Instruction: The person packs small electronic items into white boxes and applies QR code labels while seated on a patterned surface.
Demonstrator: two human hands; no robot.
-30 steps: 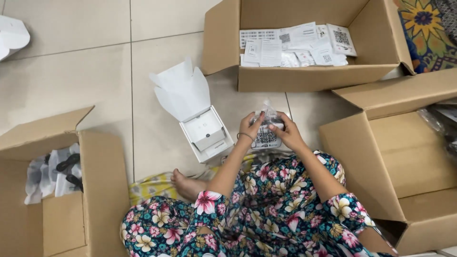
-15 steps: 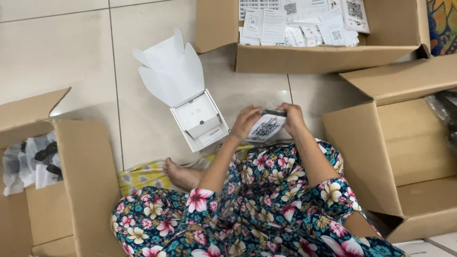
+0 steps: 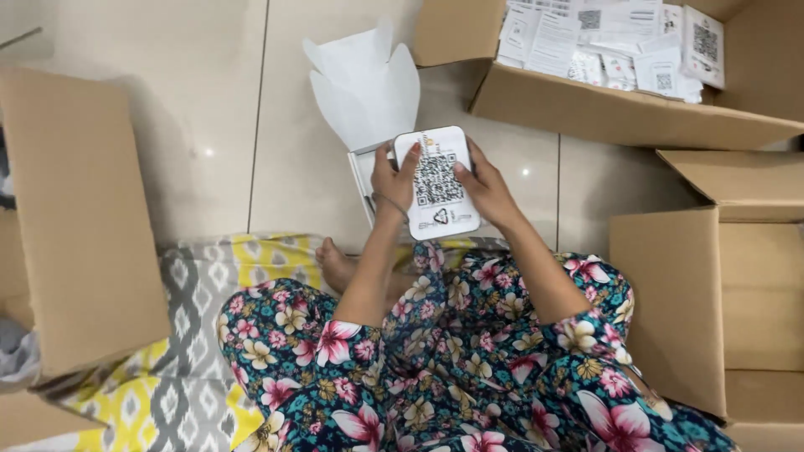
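Both my hands hold a flat white packet (image 3: 437, 182) with a square black code printed on it, above my lap. My left hand (image 3: 394, 177) grips its left edge, thumb on top. My right hand (image 3: 487, 189) grips its right edge. Just beyond and under the packet lies an open white box (image 3: 365, 172) on the tiled floor, its white flaps (image 3: 362, 84) standing up behind. The box's inside is mostly hidden by the packet and my left hand.
A cardboard box (image 3: 620, 109) of several white packets sits at the top right. Another open cardboard box (image 3: 712, 301) stands to the right, a third (image 3: 79, 226) to the left. I sit on a yellow and grey patterned mat (image 3: 193, 285) in floral trousers, one bare foot (image 3: 339, 264) showing.
The view has tipped closer over my hands. The packet now lies flat and face up between both hands, over the open white box, where before it was held to the box's right.
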